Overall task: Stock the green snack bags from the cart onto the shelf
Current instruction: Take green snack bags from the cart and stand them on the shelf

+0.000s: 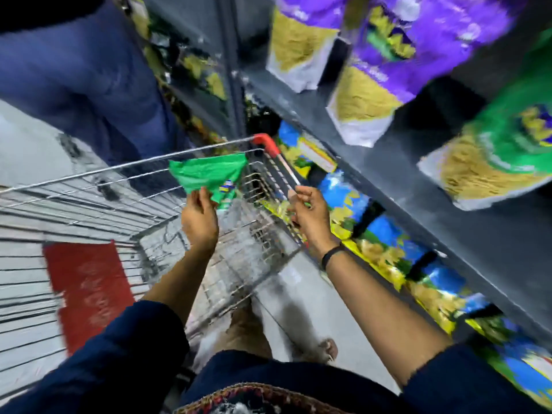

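Observation:
My left hand (199,218) holds a green snack bag (210,174) by its lower edge above the wire cart (125,171). The bag hangs over the cart's far right corner, near the red corner cap (265,142). My right hand (310,218) hovers beside the cart's right rim with fingers curled; a speck of green shows at the fingertips, but blur hides whether it grips anything. On the grey shelf (403,174) at the right stands another green snack bag (504,153). The cart basket looks bare below the held bag.
Purple snack bags (385,55) stand on the shelf left of the green one. Blue and yellow bags (385,240) fill the lower shelf. A person in blue trousers (89,79) stands beyond the cart. A red panel (89,288) hangs on the cart's near side.

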The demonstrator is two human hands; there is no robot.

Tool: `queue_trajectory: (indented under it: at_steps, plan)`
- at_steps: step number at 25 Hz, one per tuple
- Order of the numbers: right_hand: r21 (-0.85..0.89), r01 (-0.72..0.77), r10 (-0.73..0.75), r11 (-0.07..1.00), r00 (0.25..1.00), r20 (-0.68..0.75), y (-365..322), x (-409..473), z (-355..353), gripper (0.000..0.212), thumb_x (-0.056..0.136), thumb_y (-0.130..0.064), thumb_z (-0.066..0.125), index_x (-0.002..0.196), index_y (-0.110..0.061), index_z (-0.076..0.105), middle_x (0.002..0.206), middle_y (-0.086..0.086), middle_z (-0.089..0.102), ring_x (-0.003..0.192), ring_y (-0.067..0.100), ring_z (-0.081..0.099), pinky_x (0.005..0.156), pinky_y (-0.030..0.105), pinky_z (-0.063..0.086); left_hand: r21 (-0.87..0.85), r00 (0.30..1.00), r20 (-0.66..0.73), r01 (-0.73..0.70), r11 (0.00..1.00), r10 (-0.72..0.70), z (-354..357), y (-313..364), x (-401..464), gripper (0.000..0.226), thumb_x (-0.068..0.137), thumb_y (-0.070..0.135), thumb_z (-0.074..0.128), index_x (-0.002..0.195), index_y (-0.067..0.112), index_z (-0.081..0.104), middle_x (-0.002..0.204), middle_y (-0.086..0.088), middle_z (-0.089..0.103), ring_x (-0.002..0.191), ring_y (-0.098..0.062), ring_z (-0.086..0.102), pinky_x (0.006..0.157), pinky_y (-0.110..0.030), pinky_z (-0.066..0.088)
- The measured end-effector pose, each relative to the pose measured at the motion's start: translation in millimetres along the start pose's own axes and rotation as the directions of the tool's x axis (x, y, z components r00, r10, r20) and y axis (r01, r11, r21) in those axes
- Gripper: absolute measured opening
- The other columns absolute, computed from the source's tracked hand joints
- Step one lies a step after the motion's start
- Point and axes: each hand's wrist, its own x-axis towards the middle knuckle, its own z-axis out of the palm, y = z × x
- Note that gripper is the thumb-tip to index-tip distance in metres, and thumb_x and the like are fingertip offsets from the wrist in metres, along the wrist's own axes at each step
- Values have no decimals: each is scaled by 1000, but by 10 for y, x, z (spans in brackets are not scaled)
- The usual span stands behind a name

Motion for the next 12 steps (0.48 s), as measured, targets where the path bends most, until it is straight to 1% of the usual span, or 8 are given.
queue_trajectory:
  at_steps: [1, 3, 5, 6, 7, 8, 10, 12]
  plan:
    - [-46, -45, 49, 998, 995, 83, 0, 142, 337, 21, 86, -16, 59, 105, -10, 54, 78, -5, 56, 74, 12, 55, 68, 27, 44, 61, 997, 11, 77, 995, -78, -184, -171, 263, 38, 92, 38, 40, 97, 4, 57, 97, -27, 67, 93, -40, 62, 83, -44, 48]
    - [-187, -146, 186, 971, 959, 214, -1, 438, 967, 25, 86, -17, 59, 108, -5, 56, 83, 2, 57, 77, 14, 54, 68, 27, 43, 174, 972, 47, 220, 960, -231, -477, -419, 771, 36, 92, 30, 47, 107, -1, 56, 111, -30, 62, 105, -43, 56, 86, -40, 43]
    - [-331, -192, 289, 924, 918, 273, 6, 667, 1415, 5, 84, -19, 61, 81, -15, 59, 74, -1, 54, 70, 12, 49, 68, 31, 40, 274, 910, 215, 292, 916, -354, -586, -672, 1221, 41, 88, 28, 55, 112, -5, 54, 113, -31, 62, 107, -41, 57, 85, -38, 43]
    - [-364, -202, 313, 909, 908, 279, 37, 779, 1597, 13, 84, -17, 61, 72, -18, 56, 70, -4, 51, 66, 8, 46, 69, 29, 39, 331, 861, 297, 312, 890, -412, -591, -765, 1403, 44, 84, 30, 59, 112, -5, 55, 114, -31, 62, 107, -41, 58, 86, -39, 47]
    - [-357, -218, 328, 908, 901, 284, 72, 873, 1716, 14, 85, -12, 60, 73, -18, 56, 71, -6, 50, 65, 5, 44, 67, 24, 41, 367, 805, 362, 341, 865, -471, -556, -881, 1567, 48, 81, 31, 62, 113, -3, 54, 116, -31, 60, 109, -42, 58, 90, -43, 51]
    - [-326, -241, 337, 914, 899, 279, 87, 937, 1833, 7, 85, -6, 58, 83, -13, 59, 75, -5, 51, 65, 4, 43, 62, 15, 43, 365, 767, 401, 368, 855, -501, -518, -980, 1716, 49, 79, 28, 65, 116, -1, 52, 120, -33, 58, 110, -44, 56, 93, -49, 50]
    - [-273, -263, 336, 925, 904, 265, 118, 1040, 1874, 15, 85, 2, 55, 99, -1, 59, 89, -2, 53, 66, 3, 45, 51, 6, 42, 285, 767, 434, 379, 880, -472, -432, -822, 1754, 52, 80, 17, 67, 123, -1, 44, 125, -36, 52, 106, -41, 57, 93, -55, 45]
    - [-251, -275, 328, 928, 922, 204, 203, 1117, 1952, 17, 81, 6, 59, 94, -4, 57, 90, 1, 56, 68, 5, 48, 57, 15, 43, 240, 756, 474, 383, 892, -452, -362, -722, 1804, 53, 80, 13, 65, 126, -1, 43, 129, -28, 53, 102, -32, 55, 96, -45, 46]
